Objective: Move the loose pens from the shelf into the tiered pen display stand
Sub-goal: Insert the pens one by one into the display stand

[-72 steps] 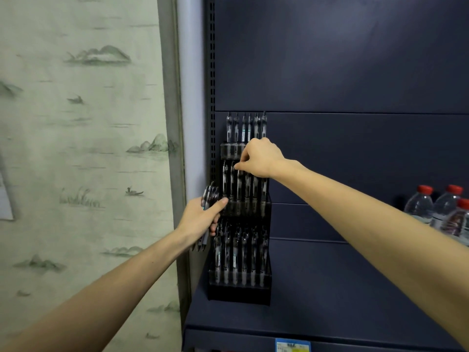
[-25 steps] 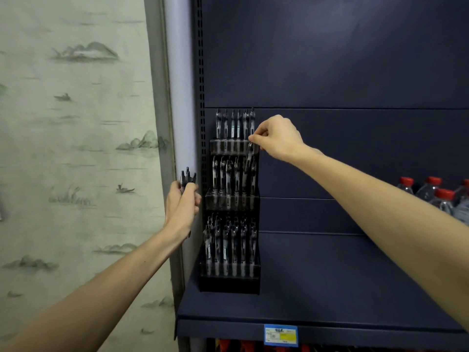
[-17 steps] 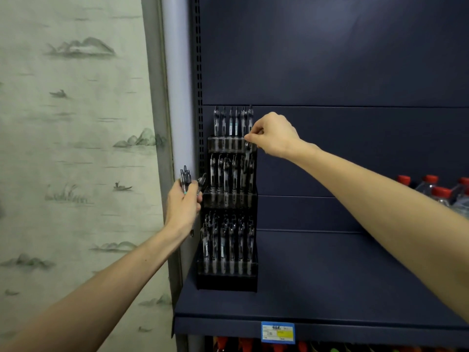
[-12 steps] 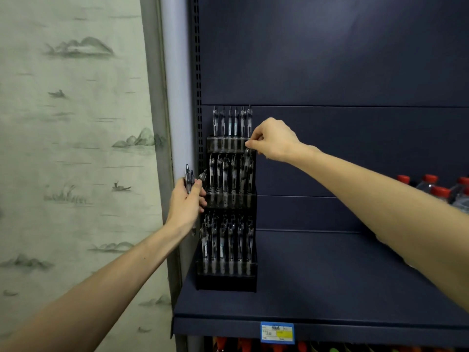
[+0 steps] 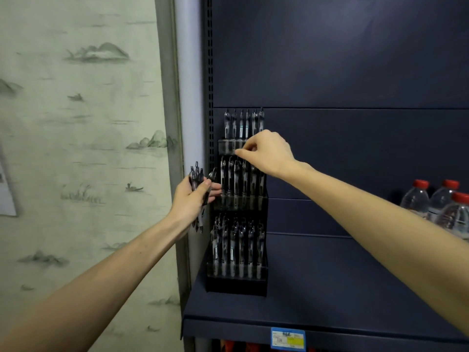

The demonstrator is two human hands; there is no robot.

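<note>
A black tiered pen display stand (image 5: pixel 236 285) stands at the left end of the dark blue shelf (image 5: pixel 342 288), with dark pens upright in all three tiers. My left hand (image 5: pixel 189 201) grips a bundle of several loose pens (image 5: pixel 196 175) just left of the middle tier. My right hand (image 5: pixel 269 153) hovers in front of the top tier's face, above the middle-tier pen tops. Its fingers are curled, with thumb and forefinger pointing left, and no pen shows between them.
Water bottles with red caps (image 5: pixel 416 199) stand at the shelf's right end. A slotted shelf upright (image 5: pixel 209 72) and a patterned wall (image 5: pixel 76 148) lie left of the stand. A price tag (image 5: pixel 288 337) sits on the shelf's front edge.
My right hand let go of the pen it was setting into the middle tier's right side and slid left across the stand. My left hand, still holding its bundle, moved slightly toward the stand.
</note>
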